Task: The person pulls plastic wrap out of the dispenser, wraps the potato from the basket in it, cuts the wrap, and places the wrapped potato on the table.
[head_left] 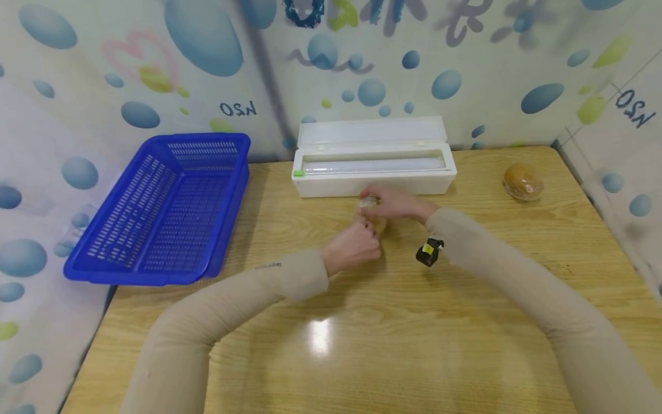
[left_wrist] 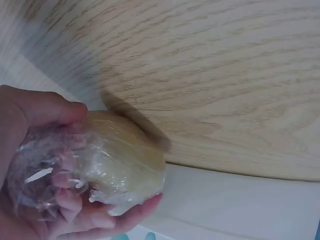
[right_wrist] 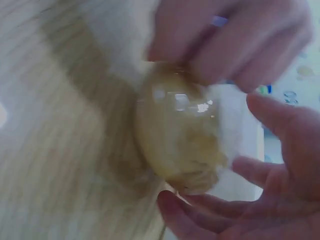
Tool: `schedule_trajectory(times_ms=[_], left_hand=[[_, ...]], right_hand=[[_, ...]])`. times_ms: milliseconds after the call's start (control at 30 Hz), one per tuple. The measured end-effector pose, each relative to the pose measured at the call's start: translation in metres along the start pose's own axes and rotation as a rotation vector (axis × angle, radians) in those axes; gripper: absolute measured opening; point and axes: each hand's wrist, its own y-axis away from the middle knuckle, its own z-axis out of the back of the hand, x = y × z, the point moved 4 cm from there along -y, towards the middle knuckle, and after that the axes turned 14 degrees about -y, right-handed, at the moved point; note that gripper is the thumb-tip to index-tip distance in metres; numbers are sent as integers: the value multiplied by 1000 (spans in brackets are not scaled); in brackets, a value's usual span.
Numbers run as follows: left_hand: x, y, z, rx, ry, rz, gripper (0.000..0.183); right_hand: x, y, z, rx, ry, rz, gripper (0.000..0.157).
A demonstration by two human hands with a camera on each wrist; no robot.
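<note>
In the head view, both hands meet over a bun just in front of a white cling film dispenser (head_left: 372,185). The bun (right_wrist: 177,125) is rounded, yellowish-brown and wrapped in shiny clear film. My left hand (head_left: 353,247) has its fingers curled at one end of the bun. Around the other side, my right hand (head_left: 395,204) cups the bun between thumb and fingers; the right wrist view shows these fingers spread along it. Bunched clear film (left_wrist: 42,170) lies between a thumb and fingers in the left wrist view. The hands partly hide the bun.
The dispenser's lid (head_left: 369,131) stands raised at the back, showing a film roll (head_left: 372,165) and a green slider (head_left: 298,172). A blue plastic basket (head_left: 222,230) stands at the left. Another wrapped bun (head_left: 523,181) lies at the back right of the wooden table (head_left: 362,356).
</note>
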Motion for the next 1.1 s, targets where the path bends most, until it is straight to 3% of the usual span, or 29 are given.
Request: schedule_trajectory(times_ms=[133,333,533,633,767,900,1100], left_hand=[[0,-7,3,7,-11,-27,22],[0,-8,6,-4,-64,26,23],[-1,-2,5,-142,-24,116,24],[-2,1,4,-205,0,108,20],[-3,2,3,-238,-1,82,19],[-2,2,2,-245,5,60,18],[9,0,2,-164,129,61,14]], right_hand=[[0,-1,5,18,27,25,42],[-4,-1,7,11,20,72,43],[-8,-1,7,-25,8,159,33],[-10,0,8,-38,24,158,33],[-11,0,8,-50,22,155,33],[-12,0,7,-60,10,156,31],[-9,-1,5,-71,17,184,31]])
